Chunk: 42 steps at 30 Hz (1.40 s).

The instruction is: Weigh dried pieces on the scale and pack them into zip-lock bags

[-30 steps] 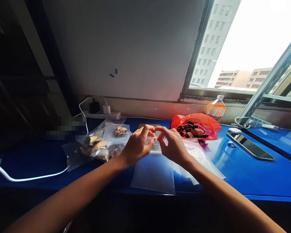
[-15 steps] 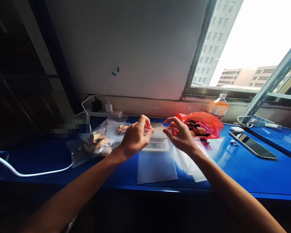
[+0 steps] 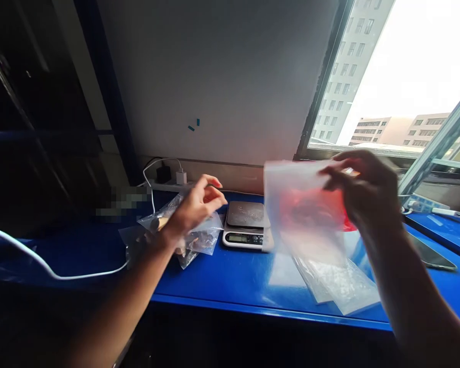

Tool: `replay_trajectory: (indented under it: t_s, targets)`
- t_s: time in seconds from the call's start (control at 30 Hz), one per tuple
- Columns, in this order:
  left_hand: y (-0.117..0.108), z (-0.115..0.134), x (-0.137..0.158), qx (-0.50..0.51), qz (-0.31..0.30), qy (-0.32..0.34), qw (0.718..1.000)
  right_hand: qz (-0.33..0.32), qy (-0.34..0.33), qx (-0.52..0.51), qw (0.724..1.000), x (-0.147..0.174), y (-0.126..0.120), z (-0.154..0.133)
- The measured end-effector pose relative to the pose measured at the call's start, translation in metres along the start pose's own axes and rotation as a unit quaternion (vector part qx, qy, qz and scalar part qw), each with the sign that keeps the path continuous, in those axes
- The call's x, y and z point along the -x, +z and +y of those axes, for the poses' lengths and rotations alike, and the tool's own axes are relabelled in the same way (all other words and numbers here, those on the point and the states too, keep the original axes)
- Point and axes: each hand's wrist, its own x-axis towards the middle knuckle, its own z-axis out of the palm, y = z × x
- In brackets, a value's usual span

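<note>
My right hand (image 3: 370, 186) pinches the frosted bag (image 3: 291, 209); my left hand (image 3: 195, 207), loosely spread, should steady it over the counter's (image 3: 230, 278) front edge.

Has a scale (image 3: 246, 217) on the table (image 3: 222, 283), between filled bags (image 3: 205, 240) to the left and flat bags (image 3: 345, 289) to the right. Includes a power strip (image 3: 167, 186) behind the filled bags and a phone (image 3: 431, 253) at far right. Shows, apparently, a sack (image 3: 348, 219) behind the bag (image 3: 304, 212) in the right hand (image 3: 368, 188).
</note>
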Motion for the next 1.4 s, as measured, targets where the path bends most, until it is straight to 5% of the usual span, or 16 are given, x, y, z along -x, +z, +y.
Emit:
replay_trajectory:
  t_s: [0.07,0.13,0.23,0.33,0.4,0.53,0.73,0.87,1.13,1.27,1.4]
  targets:
    - [-0.021,-0.015,-0.01,-0.019,0.103,0.004,0.994,0.1,0.004,0.008,0.995,-0.013,-0.025,-0.004]
    - [-0.039,-0.032,-0.024,-0.094,0.141,-0.015,0.985,0.092,0.061,0.067,0.992,-0.016,-0.048,0.005]
    - [-0.054,-0.054,-0.049,-0.278,0.051,-0.082,0.956,-0.066,0.197,0.117,0.971,-0.002,-0.074,0.039]
    - [-0.056,-0.069,-0.07,-0.388,-0.027,-0.139,0.911,-0.186,0.226,0.147,0.945,0.023,-0.089,0.091]
    - [-0.054,-0.079,-0.079,-0.414,-0.046,-0.164,0.894,-0.252,0.206,0.175,0.929,0.037,-0.093,0.127]
    - [-0.052,-0.095,-0.079,-0.473,-0.064,-0.203,0.855,-0.259,0.061,0.311,0.912,0.043,-0.098,0.171]
    - [-0.055,-0.094,-0.069,-0.537,-0.059,-0.187,0.82,-0.294,-0.067,0.525,0.796,0.031,-0.097,0.16]
    - [-0.055,-0.087,-0.065,-0.555,-0.054,-0.19,0.808,-0.276,-0.081,0.549,0.785,0.028,-0.074,0.124]
    - [-0.058,-0.091,-0.061,-0.558,-0.051,-0.203,0.803,-0.32,-0.123,0.345,0.874,0.027,0.043,0.059]
    - [-0.063,-0.095,-0.062,-0.561,-0.054,-0.199,0.802,-0.374,-0.144,0.297,0.866,0.047,0.086,0.052]
    - [-0.065,-0.098,-0.063,-0.563,-0.049,-0.2,0.8,-0.413,-0.15,0.294,0.849,0.066,0.088,0.061]
